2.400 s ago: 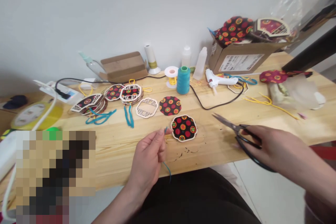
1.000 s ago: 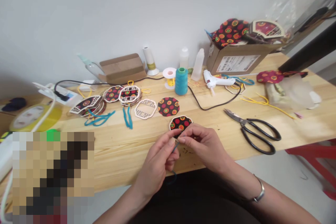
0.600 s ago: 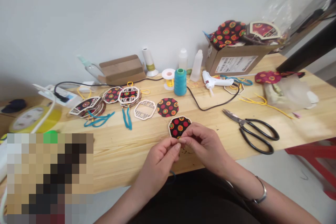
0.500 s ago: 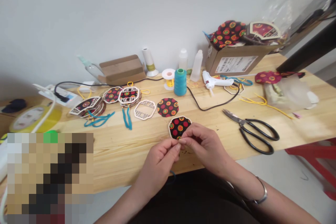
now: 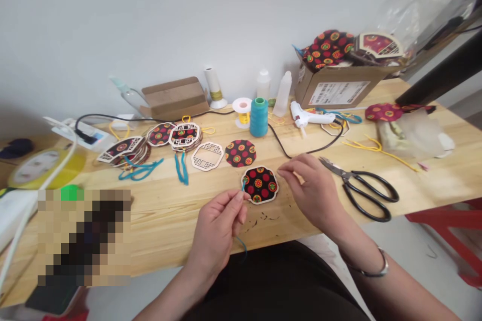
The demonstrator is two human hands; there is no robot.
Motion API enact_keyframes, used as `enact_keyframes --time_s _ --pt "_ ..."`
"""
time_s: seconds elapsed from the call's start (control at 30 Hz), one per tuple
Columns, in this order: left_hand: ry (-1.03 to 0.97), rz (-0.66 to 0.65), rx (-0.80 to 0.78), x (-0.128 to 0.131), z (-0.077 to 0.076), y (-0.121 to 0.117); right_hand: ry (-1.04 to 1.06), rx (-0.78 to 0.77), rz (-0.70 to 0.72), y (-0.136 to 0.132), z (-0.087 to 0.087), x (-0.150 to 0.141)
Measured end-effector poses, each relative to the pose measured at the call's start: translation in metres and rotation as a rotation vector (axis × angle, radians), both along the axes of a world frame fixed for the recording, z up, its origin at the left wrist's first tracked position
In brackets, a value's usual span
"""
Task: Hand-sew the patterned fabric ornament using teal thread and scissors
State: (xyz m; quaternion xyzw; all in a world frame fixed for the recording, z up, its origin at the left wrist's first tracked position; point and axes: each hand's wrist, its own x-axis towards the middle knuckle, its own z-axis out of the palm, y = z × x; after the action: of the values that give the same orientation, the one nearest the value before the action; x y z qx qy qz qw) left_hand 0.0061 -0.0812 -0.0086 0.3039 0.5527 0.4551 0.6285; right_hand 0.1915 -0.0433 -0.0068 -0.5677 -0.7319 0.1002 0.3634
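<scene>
My left hand (image 5: 222,220) pinches a teal cord (image 5: 243,248) between thumb and forefinger. A short end pokes up past the fingertips, and the rest hangs below the hand at the table edge. Just beyond those fingertips lies a wood-rimmed disc with dark flowered fabric (image 5: 259,185), flat on the table. To its right, my right hand (image 5: 311,188) is held with thumb and forefinger pressed together; whatever may be between them is too small to make out. A loose flowered fabric piece (image 5: 241,153) and a bare wooden lattice frame (image 5: 207,156) lie behind the disc.
Black-handled scissors (image 5: 361,188) lie right of my right hand. Behind stand a teal thread cone (image 5: 258,118), a yellow cord spool (image 5: 241,106), a white glue gun (image 5: 311,116) and a filled cardboard box (image 5: 335,88). Finished ornaments (image 5: 184,135) and yellow tape (image 5: 48,163) are at left.
My hands, together in front of the disc before, have moved apart. The left drew left with the teal cord, the right went right and up, and the whole disc now shows.
</scene>
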Motion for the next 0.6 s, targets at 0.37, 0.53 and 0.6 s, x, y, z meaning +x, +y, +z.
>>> enact_keyframes --time_s 0.37,0.53,0.6 --pt "-0.035 0.017 0.004 -0.002 0.0 0.0 -0.561 -0.077 0.21 0.016 -0.006 -0.027" --pt "-0.078 0.023 -0.012 -0.002 0.0 0.0 -0.592 -0.1 0.203 0.018 -0.007 -0.027" --pt "-0.09 0.023 -0.017 -0.003 0.0 0.0 -0.594 -0.101 0.206 0.019 -0.007 -0.027"
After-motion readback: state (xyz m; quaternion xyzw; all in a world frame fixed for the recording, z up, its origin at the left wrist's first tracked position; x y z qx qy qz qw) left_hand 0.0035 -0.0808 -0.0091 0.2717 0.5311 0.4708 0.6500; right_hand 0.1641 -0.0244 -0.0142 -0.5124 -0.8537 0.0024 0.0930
